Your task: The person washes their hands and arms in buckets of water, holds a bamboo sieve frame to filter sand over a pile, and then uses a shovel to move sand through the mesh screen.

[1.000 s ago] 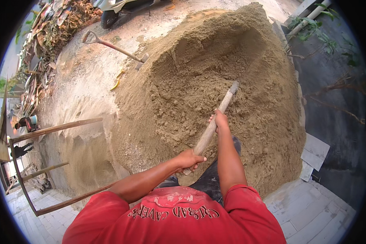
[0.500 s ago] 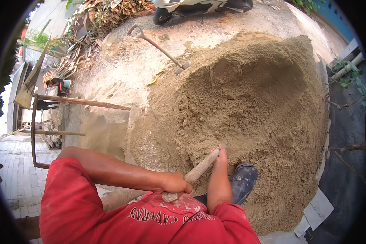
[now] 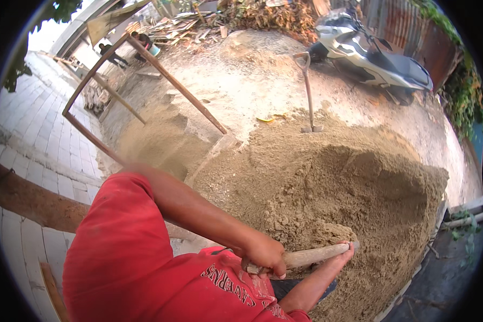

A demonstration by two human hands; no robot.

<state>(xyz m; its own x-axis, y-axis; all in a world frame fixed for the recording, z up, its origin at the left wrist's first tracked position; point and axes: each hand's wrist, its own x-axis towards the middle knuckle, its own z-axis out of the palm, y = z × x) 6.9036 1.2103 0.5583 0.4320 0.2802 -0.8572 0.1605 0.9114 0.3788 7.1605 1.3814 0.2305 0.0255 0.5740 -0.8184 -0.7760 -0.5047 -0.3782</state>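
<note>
A shovel with a pale wooden handle (image 3: 314,255) lies across the front of my body. My left hand (image 3: 264,254) is closed around its upper end, close to my red shirt. Farther along, my right hand (image 3: 345,252) grips the shaft low down. A clump of damp sand (image 3: 331,234) sits just beyond the right hand; the blade itself is hidden. Under and beyond the shovel spreads a large sand pile (image 3: 354,188) with a dug-out hollow.
Another shovel (image 3: 309,96) stands upright at the pile's far edge. A wooden-framed screen (image 3: 180,92) leans at the left above finer sand (image 3: 155,142). A scooter (image 3: 367,56) is parked at the back right. Two people (image 3: 112,55) are far off at the upper left.
My view has swung toward the left. Both hands keep hold of the shovel, whose handle now lies flatter, and a clump of sand shows at its far end.
</note>
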